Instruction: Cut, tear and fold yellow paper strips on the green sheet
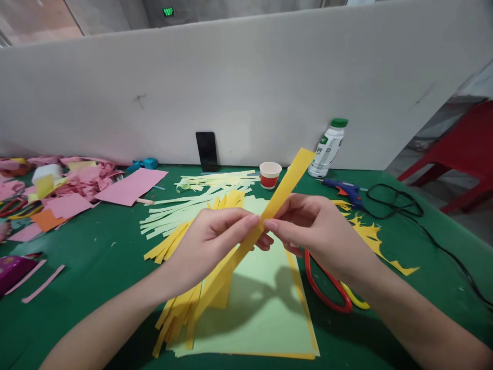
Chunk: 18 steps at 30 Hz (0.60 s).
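A long yellow paper strip (291, 177) slants up to the right between my hands. My left hand (221, 234) pinches it near its middle with thumb and fingers. Close beside it, my right hand (308, 221) pinches the same strip, the two thumbs almost touching. Beneath lie pale green paper sheets (265, 318) with yellow sheets showing at their edge. Fringed yellow paper (169, 244) rests under my left hand and forearm, with light green paper strips (162, 218) behind it. Scissors with red and yellow handles (329, 293) lie partly hidden under my right hand and forearm.
A white bottle (329, 149), a paper cup (270, 176) and a dark phone (207, 151) stand along the white partition (239, 92). At right are a blue glue gun (344, 191), its black cable and yellow scraps (372, 239). Pink paper (131, 186) is heaped at left.
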Each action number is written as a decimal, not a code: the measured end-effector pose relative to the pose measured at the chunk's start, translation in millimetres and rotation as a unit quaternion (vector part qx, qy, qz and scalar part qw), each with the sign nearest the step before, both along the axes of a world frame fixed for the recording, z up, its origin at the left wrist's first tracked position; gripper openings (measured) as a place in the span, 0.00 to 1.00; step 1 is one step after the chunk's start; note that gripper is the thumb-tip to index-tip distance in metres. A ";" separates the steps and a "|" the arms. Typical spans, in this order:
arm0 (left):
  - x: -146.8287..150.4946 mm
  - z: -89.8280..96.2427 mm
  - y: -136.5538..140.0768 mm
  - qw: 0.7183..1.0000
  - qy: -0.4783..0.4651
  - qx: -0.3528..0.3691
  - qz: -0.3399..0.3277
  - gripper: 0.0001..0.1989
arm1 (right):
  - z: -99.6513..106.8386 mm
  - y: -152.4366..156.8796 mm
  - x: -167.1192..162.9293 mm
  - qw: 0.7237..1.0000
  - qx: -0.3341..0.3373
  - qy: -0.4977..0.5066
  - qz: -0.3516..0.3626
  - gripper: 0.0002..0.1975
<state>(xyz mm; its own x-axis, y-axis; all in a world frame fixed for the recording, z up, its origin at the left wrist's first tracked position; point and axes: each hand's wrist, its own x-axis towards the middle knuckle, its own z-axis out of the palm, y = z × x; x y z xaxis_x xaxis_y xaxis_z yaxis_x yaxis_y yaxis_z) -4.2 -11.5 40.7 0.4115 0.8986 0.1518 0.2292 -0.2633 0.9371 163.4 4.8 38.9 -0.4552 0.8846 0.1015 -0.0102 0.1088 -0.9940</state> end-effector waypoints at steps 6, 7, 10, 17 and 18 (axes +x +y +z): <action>-0.2 2.0 -1.9 0.999 -0.006 -0.039 0.001 0.11 | -2.0 2.7 5.5 0.999 0.021 0.000 -0.029 0.04; -0.1 3.0 -2.2 0.999 0.004 -0.039 0.001 0.11 | -1.9 3.2 7.3 0.999 0.030 0.002 -0.042 0.03; 0.0 5.3 -2.2 0.999 0.034 -0.027 0.004 0.10 | 0.0 2.9 10.2 0.995 0.055 -0.007 -0.079 0.04; -0.1 2.1 -0.5 0.998 0.042 -0.026 0.032 0.11 | 4.1 -2.0 4.0 0.995 0.044 -0.039 -0.085 0.03; -0.1 1.3 -0.3 0.998 0.040 -0.027 0.035 0.11 | 4.2 -2.1 2.8 0.995 0.038 -0.040 -0.082 0.03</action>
